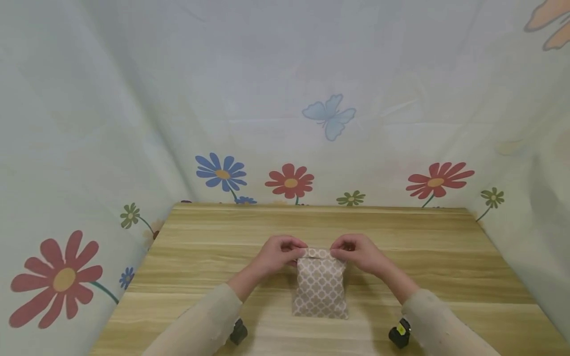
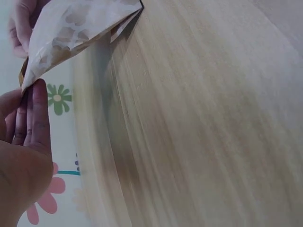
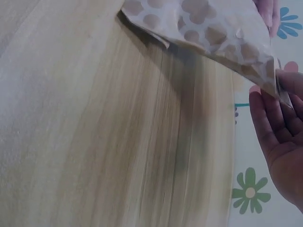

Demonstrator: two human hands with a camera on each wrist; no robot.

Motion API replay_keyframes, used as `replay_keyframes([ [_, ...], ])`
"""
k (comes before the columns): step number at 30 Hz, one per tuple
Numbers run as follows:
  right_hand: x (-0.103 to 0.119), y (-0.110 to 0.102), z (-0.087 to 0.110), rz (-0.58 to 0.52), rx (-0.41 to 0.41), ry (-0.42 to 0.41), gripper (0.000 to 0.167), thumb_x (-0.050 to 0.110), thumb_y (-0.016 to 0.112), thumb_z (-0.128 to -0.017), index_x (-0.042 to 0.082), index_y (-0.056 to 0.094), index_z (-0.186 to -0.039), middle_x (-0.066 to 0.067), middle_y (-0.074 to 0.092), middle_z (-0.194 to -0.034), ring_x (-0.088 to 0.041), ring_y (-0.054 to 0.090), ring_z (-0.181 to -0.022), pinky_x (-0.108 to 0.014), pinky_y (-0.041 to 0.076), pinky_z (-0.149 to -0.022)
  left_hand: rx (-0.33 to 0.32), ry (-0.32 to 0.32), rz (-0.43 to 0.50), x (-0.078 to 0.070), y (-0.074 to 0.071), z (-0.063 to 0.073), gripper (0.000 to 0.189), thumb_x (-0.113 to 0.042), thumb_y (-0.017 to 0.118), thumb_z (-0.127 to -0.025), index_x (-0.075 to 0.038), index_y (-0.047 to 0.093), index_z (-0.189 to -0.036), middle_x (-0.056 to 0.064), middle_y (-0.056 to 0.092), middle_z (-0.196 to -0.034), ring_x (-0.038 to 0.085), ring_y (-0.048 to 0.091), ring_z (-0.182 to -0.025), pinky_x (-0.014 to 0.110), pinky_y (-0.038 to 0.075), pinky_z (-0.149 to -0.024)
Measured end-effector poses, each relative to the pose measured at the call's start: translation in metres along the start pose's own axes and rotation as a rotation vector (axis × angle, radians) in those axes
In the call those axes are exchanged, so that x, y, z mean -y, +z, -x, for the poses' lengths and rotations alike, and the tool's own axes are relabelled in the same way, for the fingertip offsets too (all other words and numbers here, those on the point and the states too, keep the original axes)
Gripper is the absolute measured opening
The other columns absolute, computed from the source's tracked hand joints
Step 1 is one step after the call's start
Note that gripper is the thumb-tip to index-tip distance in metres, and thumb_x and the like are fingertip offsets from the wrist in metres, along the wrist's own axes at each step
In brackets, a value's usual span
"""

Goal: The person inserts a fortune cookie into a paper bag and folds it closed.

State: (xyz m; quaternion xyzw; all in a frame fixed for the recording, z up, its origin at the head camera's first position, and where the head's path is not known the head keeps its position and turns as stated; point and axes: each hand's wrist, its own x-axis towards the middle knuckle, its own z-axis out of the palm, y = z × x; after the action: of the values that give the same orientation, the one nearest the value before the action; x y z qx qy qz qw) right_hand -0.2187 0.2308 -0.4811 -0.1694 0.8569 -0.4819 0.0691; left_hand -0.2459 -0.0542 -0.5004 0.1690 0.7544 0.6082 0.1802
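Observation:
A tan paper bag [image 1: 320, 289] with a white lattice pattern stands near the middle of the table, its top edge folded over into a narrow band. My left hand [image 1: 278, 254] pinches the left end of that fold between thumb and fingers. At the opposite end, my right hand [image 1: 358, 253] pinches the fold the same way. The left wrist view has the bag [image 2: 80, 28] slanting up from the table, one corner in the left fingers [image 2: 40, 113]. From the right wrist, the bag's other top corner shows between the right thumb and fingers [image 3: 262, 118]. What the bag contains is hidden.
The wood-grain table [image 1: 205, 232] spreads out around the bag. Behind it and at the sides hangs a pale curtain [image 1: 267, 99] printed with flowers and butterflies. Small black devices [image 1: 239, 331] sit beneath both wrists.

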Motion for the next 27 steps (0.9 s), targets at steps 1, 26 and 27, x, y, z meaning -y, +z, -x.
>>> replay_keyframes([
  [1,0.001,0.0,0.0,0.008,-0.001,-0.003,0.01,0.015,0.074,-0.101,0.006,0.078,-0.104,-0.004,0.073,-0.094,-0.02,0.062,-0.086,-0.027,0.052,-0.074,0.004,-0.004,-0.012,-0.001,-0.001,0.0,0.019,-0.016,0.075,-0.101,-0.005,0.078,-0.116,0.008,0.077,-0.105,0.02,0.074,-0.09,0.041,0.065,-0.083],
  [26,0.015,0.003,-0.01,0.159,0.122,-0.073,0.01,0.02,0.074,-0.102,0.012,0.079,-0.106,0.003,0.076,-0.099,-0.013,0.067,-0.087,-0.028,0.058,-0.073,0.101,0.124,-0.351,-0.02,-0.001,-0.02,0.004,-0.019,0.08,-0.098,-0.015,0.081,-0.097,-0.007,0.074,-0.087,0.012,0.064,-0.078,0.025,0.055,-0.068],
  [27,0.016,0.004,-0.011,0.167,0.126,-0.082,0.009,0.019,0.073,-0.102,0.012,0.079,-0.105,0.003,0.076,-0.097,-0.012,0.067,-0.085,-0.028,0.058,-0.071,0.104,0.129,-0.356,-0.02,-0.001,-0.019,0.005,-0.018,0.079,-0.098,-0.014,0.081,-0.097,-0.007,0.074,-0.087,0.012,0.064,-0.078,0.025,0.055,-0.068],
])
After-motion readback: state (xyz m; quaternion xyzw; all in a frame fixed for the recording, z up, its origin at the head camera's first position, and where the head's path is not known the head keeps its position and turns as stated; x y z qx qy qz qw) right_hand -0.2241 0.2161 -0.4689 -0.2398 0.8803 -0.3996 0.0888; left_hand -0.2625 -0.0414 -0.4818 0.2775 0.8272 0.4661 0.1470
